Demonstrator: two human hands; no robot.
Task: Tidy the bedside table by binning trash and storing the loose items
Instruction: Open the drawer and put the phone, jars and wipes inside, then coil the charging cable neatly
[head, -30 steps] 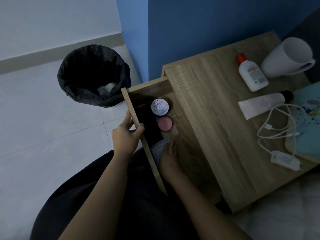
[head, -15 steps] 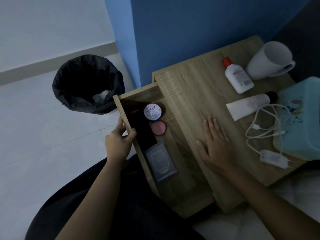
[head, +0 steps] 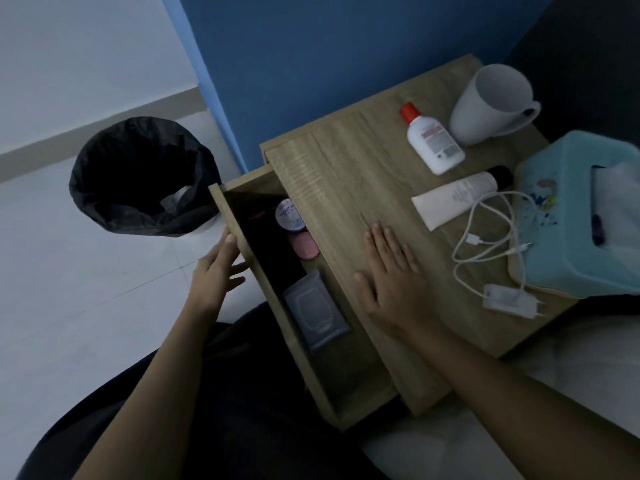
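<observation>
now your left hand has its fingers straight and loosely apart, tips against the front of the half-open drawer. your right hand lies flat, fingers extended, on the bare counter. inside the drawer lie a wipes pack, a pink tin and a white tin. a red-capped bottle, a tube and a charger lie on the counter beyond your right hand. the black-lined bin stands on the floor, left of the drawer.

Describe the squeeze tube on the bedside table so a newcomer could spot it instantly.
On the wooden bedside table top, look between the red-capped white bottle and the white charger with its looped cable. The squeeze tube lies flat there, cap toward the turquoise tissue box. Only it has a black cap and a flat crimped end.
</observation>
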